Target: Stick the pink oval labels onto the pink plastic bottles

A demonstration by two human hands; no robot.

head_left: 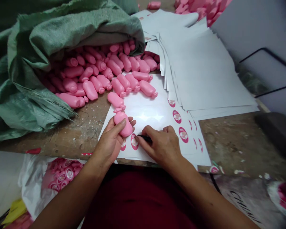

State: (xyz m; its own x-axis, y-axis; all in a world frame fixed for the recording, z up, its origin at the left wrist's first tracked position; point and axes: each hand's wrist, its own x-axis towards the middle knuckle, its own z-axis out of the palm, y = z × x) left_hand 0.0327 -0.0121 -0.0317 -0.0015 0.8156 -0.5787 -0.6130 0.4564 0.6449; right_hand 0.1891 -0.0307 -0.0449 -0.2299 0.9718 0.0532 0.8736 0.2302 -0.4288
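We see a brown table (pixel 231 144), which carries almost all the things before us. On its left side lies a green sack (pixel 85 36), and its mouth is open toward the middle. To the right of it, a loose stack of white paper (pixel 202 71) is spread, with the edges not even. Between the two there is a pile of pink bottles (pixel 114 66), partly inside the sack. Nearer to us lies a white sheet (pixel 147 108), with some bottles resting on its far part and a bright reflection in its middle. Below the table edge, at left, we notice a clear bag (pixel 30 181) with pink things inside.

Our right hand (pixel 163 141) is closed narrowly around a small black tool (pixel 146 138), low over the sheet. Our left hand (pixel 111 140) is curved around one pink bottle, the held bottle (pixel 124 126), with the thumb laid upon it. This bottle is above the left near part of the sheet, and its neck points away from us. Under the tip of the tool is an oval sticker (pixel 134 142), pink and white; whether the tip touches it, we cannot tell.
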